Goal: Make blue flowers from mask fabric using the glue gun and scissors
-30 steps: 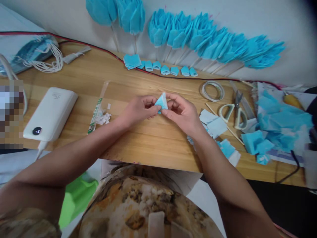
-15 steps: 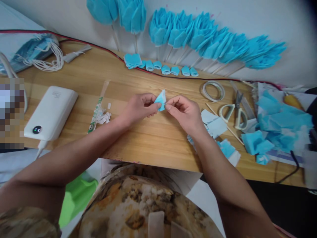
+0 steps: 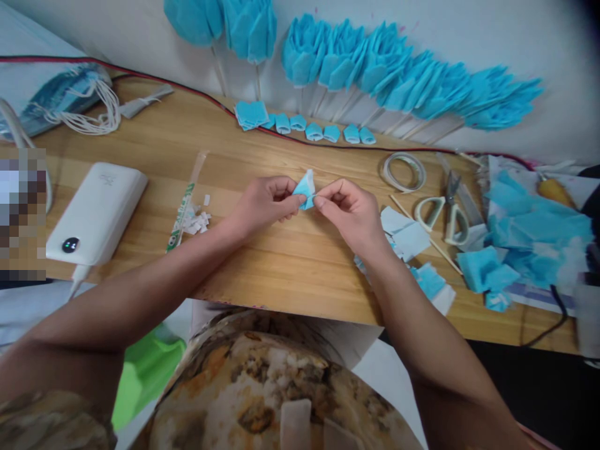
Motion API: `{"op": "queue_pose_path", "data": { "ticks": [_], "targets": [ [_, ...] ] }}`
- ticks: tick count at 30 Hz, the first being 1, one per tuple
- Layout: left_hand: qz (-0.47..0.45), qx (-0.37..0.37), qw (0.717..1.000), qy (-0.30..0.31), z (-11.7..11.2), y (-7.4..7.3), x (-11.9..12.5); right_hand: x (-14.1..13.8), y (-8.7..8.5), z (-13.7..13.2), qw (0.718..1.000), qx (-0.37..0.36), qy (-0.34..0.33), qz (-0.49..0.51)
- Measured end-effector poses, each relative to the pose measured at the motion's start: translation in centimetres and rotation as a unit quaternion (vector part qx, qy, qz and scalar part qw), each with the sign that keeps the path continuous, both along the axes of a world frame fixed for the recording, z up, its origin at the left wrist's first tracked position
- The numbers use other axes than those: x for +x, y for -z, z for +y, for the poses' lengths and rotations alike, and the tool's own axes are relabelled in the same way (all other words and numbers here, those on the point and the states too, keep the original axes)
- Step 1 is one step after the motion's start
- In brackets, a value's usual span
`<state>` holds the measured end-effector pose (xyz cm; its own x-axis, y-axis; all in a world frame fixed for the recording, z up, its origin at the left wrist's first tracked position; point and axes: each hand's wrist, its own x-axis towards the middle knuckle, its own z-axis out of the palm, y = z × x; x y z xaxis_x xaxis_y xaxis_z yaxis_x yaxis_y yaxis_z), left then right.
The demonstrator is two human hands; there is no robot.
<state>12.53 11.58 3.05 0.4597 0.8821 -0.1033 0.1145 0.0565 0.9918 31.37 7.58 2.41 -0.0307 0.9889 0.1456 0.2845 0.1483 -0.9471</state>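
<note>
My left hand (image 3: 268,203) pinches a small folded piece of blue and white fabric (image 3: 304,185) between thumb and fingers, its pointed tip facing up. Just to the right, my right hand (image 3: 347,209) is closed with thumb and forefinger together. From those fingertips a thin pale strand (image 3: 314,197) runs across to the lower part of the fabric piece. What the strand is made of is too small to tell. Both hands are above the middle of the wooden table (image 3: 281,269).
Blue fabric flowers (image 3: 304,53) on sticks lean against the wall. Small folded blue pieces (image 3: 314,131) line up before them. Tape (image 3: 404,172), scissors (image 3: 445,209) and fabric scraps (image 3: 539,225) lie right; a power bank (image 3: 96,212) and white paper bits (image 3: 194,222) lie left.
My right hand has shifted very slightly to the right, and a little more of the pale strand shows between the hands. The left hand and fabric piece stay in place.
</note>
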Motion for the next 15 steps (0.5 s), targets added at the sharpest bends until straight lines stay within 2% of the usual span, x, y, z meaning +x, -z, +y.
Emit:
{"op": "queue_pose_path", "data": {
  "ticks": [15],
  "targets": [
    [-0.01,0.002,1.0,0.008,-0.03,0.01,-0.01,0.06,0.04,-0.11,1.0,0.004,0.016,0.005]
  ]
}}
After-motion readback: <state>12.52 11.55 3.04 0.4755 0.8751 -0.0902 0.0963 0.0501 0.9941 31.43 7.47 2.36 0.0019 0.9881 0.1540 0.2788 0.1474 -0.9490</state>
